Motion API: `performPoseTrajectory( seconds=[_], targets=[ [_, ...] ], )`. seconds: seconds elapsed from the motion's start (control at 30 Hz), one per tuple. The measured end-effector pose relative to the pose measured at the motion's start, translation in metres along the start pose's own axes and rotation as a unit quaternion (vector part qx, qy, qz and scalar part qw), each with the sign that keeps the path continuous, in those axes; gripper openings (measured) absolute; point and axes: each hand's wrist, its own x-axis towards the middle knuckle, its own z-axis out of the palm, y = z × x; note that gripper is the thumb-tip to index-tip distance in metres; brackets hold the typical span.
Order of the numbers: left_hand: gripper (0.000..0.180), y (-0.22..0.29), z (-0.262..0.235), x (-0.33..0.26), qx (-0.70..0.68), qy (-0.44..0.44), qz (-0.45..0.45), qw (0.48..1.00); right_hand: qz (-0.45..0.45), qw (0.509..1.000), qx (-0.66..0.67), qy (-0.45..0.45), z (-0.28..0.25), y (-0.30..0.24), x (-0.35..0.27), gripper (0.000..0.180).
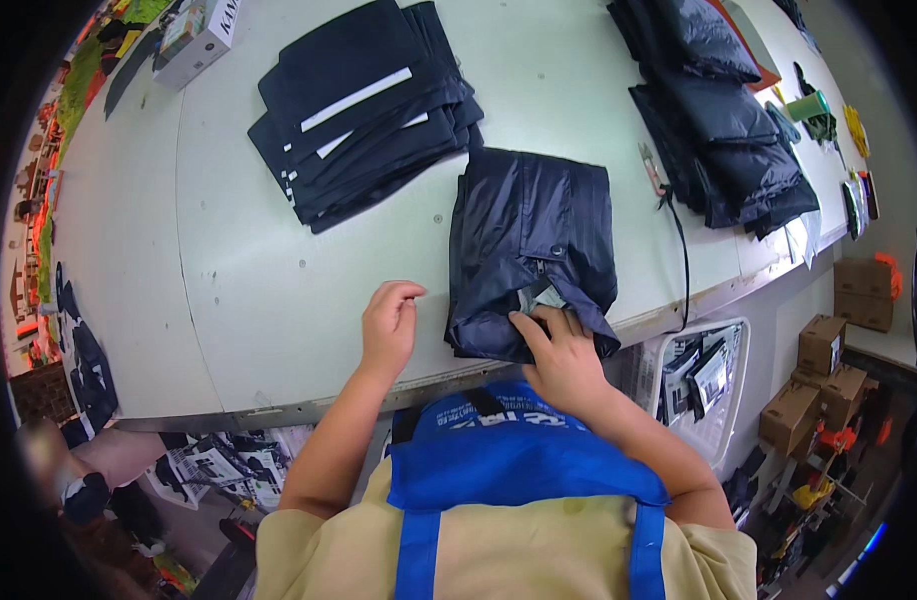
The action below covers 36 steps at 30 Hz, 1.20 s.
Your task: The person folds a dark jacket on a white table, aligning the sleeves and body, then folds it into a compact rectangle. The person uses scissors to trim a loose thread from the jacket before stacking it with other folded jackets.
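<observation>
Folded dark navy trousers [539, 205] lie at the table's near edge in front of me, with a button and zip pull showing. My right hand [564, 355] is at their near end, thumb and fingers closed on the cloth by the opening. A pale label [551, 297] shows just beyond its fingertips. To the left of the trousers, my left hand [391, 325] hovers over the bare tabletop, fingers loosely bent and thumb apart, holding nothing. Farther left lies a stack of folded dark cloth pieces [364, 120] with white strips.
The pale table [249, 300] curves around me. Dark shiny folded garments [729, 140] pile at the right, beside thread snips [652, 170] on a black cord. A box [199, 42] stands far left. Below the edge are a white crate [734, 400] and cardboard boxes [791, 415].
</observation>
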Motion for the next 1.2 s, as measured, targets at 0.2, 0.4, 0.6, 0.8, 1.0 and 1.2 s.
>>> performPoseTrajectory(
  seconds=[0.2,0.4,0.6,0.8,1.0,1.2],
  targets=[
    [0.042,0.089,0.016,0.000,-0.124,-0.041,-0.058,0.990,-0.020,1.000,-0.014,0.006,0.020,0.004,-0.010,0.066],
    [0.037,0.097,0.009,-0.001,-0.306,-0.068,-0.127,0.941,0.016,0.996,0.087,0.014,0.016,0.011,-0.007,0.067],
    [0.034,0.103,-0.008,0.006,-0.449,-0.120,-0.205,0.861,0.004,0.992,0.127,0.009,0.005,0.014,-0.005,0.066],
    [0.017,0.130,-0.010,0.008,-0.209,-0.122,-0.081,0.967,-0.019,0.997,0.057,0.052,0.016,0.012,-0.011,0.070],
    [0.020,0.114,0.012,-0.011,0.173,0.033,0.187,0.966,-0.049,0.997,-0.028,0.046,0.022,0.003,-0.016,0.068],
    [0.020,0.112,0.011,-0.011,0.081,0.042,0.071,0.993,-0.167,0.970,-0.037,0.174,0.001,0.013,-0.031,0.060]
  ],
)
